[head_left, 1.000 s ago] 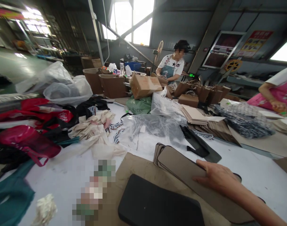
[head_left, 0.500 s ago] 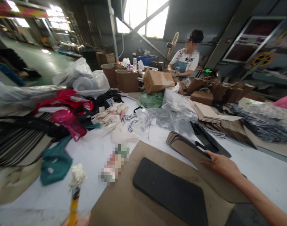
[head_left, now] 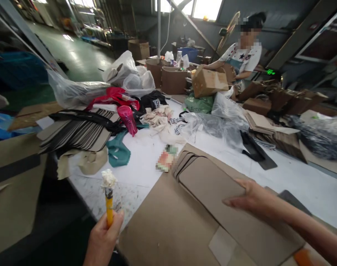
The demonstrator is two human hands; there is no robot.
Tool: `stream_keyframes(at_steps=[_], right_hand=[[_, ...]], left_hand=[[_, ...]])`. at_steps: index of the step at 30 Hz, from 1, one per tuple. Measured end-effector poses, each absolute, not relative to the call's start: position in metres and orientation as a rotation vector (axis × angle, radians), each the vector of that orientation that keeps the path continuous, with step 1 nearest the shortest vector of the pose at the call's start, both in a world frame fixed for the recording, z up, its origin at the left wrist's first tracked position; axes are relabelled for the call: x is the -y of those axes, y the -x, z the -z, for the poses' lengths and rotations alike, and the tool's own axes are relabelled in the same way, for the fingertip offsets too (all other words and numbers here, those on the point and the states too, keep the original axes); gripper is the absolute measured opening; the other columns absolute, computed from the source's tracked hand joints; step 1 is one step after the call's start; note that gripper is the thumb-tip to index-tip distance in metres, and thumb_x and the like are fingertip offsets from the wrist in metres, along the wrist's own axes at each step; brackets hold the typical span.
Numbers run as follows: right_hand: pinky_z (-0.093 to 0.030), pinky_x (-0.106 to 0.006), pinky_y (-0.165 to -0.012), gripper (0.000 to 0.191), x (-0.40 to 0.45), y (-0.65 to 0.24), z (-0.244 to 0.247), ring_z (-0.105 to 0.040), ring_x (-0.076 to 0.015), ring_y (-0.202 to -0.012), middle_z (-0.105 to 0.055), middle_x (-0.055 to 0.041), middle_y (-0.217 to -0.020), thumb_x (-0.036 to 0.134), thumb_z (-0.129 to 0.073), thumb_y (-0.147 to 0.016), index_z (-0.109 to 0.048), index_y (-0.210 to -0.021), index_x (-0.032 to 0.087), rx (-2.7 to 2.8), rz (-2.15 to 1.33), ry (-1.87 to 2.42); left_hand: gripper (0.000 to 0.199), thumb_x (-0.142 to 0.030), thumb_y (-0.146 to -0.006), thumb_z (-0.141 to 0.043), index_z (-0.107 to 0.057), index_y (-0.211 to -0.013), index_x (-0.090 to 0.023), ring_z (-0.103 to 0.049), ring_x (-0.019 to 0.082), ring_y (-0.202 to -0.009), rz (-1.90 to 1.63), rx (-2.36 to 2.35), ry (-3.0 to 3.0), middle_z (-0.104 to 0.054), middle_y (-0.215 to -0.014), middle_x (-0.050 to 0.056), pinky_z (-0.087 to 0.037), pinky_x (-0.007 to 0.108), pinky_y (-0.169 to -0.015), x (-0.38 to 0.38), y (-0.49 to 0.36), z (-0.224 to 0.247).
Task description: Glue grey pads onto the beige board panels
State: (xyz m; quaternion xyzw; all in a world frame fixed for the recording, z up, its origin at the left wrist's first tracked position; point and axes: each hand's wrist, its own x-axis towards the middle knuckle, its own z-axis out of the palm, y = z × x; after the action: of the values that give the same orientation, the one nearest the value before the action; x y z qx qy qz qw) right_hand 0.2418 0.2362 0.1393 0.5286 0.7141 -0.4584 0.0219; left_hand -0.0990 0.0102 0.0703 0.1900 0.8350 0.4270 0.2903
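My left hand (head_left: 104, 236) is closed around the yellow handle of a brush (head_left: 109, 208), held upright at the lower left. Its bristles are caked with a whitish substance. At the right, my right hand (head_left: 254, 197) grips the far long edge of a stack of thin brown boards (head_left: 209, 184) with rounded corners, its thumb on the top board. The stack lies fanned over a large cardboard sheet (head_left: 157, 218). Part of a dark board (head_left: 295, 201) shows behind my right forearm. A small blurred-out item (head_left: 167, 159) is just beyond the stack.
Striped stacked boards (head_left: 76, 127), a teal fabric piece (head_left: 118, 149) and a pink bottle (head_left: 126, 120) sit at the left. Clear plastic bags (head_left: 212, 125) and more brown boards (head_left: 284, 142) lie farther back. A co-worker (head_left: 243, 55) stands behind a cardboard box (head_left: 209, 81).
My right hand has moved the brown boards left onto the cardboard sheet, where the black board lay in full view. My left hand with the brush has risen into view. The camera has turned left.
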Motion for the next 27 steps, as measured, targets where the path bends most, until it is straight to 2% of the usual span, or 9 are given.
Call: stream_keyframes(at_steps=[3,5,7,10,14,17,20,22,27], right_hand=[[-0.050,-0.027,-0.064,0.043,-0.207,-0.189,-0.108,-0.064,-0.0223,-0.079,-0.069,-0.0047,-0.091,0.040,-0.070,-0.059,-0.063,-0.095,0.016,-1.870,1.668,-1.323],[-0.049,-0.029,-0.068,0.049,-0.197,-0.168,-0.075,-0.063,-0.0251,-0.085,-0.068,-0.0072,-0.093,0.039,-0.073,-0.054,-0.063,-0.096,0.015,-1.877,1.457,-1.326],[-0.047,-0.034,-0.076,0.065,-0.190,-0.159,-0.044,-0.060,-0.0298,-0.092,-0.066,-0.0115,-0.100,0.039,-0.079,-0.046,-0.061,-0.103,0.015,-2.009,1.110,-1.370],[-0.043,-0.037,-0.082,0.073,-0.179,-0.166,-0.020,-0.056,-0.0314,-0.099,-0.061,-0.0147,-0.110,0.044,-0.078,-0.049,-0.056,-0.112,0.015,-2.201,0.883,-1.424],[-0.038,-0.037,-0.090,0.057,-0.151,-0.203,-0.020,-0.050,-0.0277,-0.108,-0.055,-0.0140,-0.117,0.042,-0.067,-0.069,-0.052,-0.117,0.015,-2.382,0.721,-1.693],[-0.036,-0.036,-0.093,0.041,-0.114,-0.239,-0.015,-0.049,-0.0261,-0.110,-0.055,-0.0161,-0.115,0.034,-0.052,-0.082,-0.052,-0.116,0.012,-2.231,0.544,-2.119],[-0.037,-0.037,-0.092,0.043,-0.070,-0.259,0.000,-0.048,-0.0286,-0.111,-0.055,-0.0205,-0.113,0.034,-0.041,-0.087,-0.051,-0.118,0.006,-1.818,0.455,-2.488],[-0.039,-0.036,-0.089,0.045,-0.046,-0.257,0.010,-0.050,-0.0287,-0.110,-0.056,-0.0210,-0.111,0.035,-0.036,-0.089,-0.051,-0.117,0.003,-1.593,0.531,-2.579],[-0.041,-0.033,-0.084,0.042,-0.025,-0.218,0.017,-0.054,-0.0268,-0.104,-0.057,-0.0181,-0.109,0.038,-0.035,-0.090,-0.056,-0.111,0.009,-1.459,0.606,-2.665]], left_hand=[[0.040,-0.058,-0.060,-0.055,-0.039,-0.054,-0.022,-0.035,0.011,-0.047,-1.123,-2.215,-0.554,-0.035,-0.048,-0.006,-0.033,0.024,-0.044,0.004,0.109,-0.069],[0.040,-0.059,-0.061,-0.053,-0.041,-0.054,-0.022,-0.036,0.012,-0.047,-1.085,-2.205,-0.614,-0.036,-0.047,-0.006,-0.033,0.025,-0.044,0.007,0.113,-0.065],[0.041,-0.061,-0.061,-0.052,-0.043,-0.054,-0.022,-0.039,0.013,-0.047,-1.023,-2.184,-0.707,-0.038,-0.046,-0.005,-0.034,0.026,-0.045,0.006,0.116,-0.058],[0.043,-0.064,-0.063,-0.049,-0.048,-0.058,-0.021,-0.044,0.015,-0.049,-0.950,-2.125,-0.834,-0.043,-0.046,-0.004,-0.037,0.027,-0.047,-0.004,0.117,-0.043],[0.044,-0.063,-0.070,-0.043,-0.053,-0.067,-0.020,-0.052,0.018,-0.056,-0.943,-2.003,-1.020,-0.054,-0.055,0.000,-0.042,0.029,-0.055,-0.029,0.110,-0.018],[0.040,-0.055,-0.075,-0.041,-0.058,-0.082,-0.019,-0.059,0.021,-0.071,-0.959,-1.883,-1.147,-0.064,-0.073,0.004,-0.046,0.031,-0.066,-0.052,0.099,-0.003],[0.039,-0.048,-0.078,-0.040,-0.059,-0.093,-0.018,-0.060,0.022,-0.084,-0.930,-1.829,-1.230,-0.066,-0.086,0.007,-0.047,0.033,-0.076,-0.069,0.087,0.008],[0.038,-0.045,-0.079,-0.039,-0.059,-0.094,-0.016,-0.059,0.023,-0.087,-0.895,-1.813,-1.297,-0.066,-0.089,0.009,-0.046,0.035,-0.080,-0.075,0.080,0.013],[0.037,-0.040,-0.082,-0.036,-0.059,-0.096,-0.015,-0.056,0.023,-0.095,-0.886,-1.784,-1.416,-0.064,-0.092,0.009,-0.044,0.037,-0.088,-0.070,0.064,0.017]])
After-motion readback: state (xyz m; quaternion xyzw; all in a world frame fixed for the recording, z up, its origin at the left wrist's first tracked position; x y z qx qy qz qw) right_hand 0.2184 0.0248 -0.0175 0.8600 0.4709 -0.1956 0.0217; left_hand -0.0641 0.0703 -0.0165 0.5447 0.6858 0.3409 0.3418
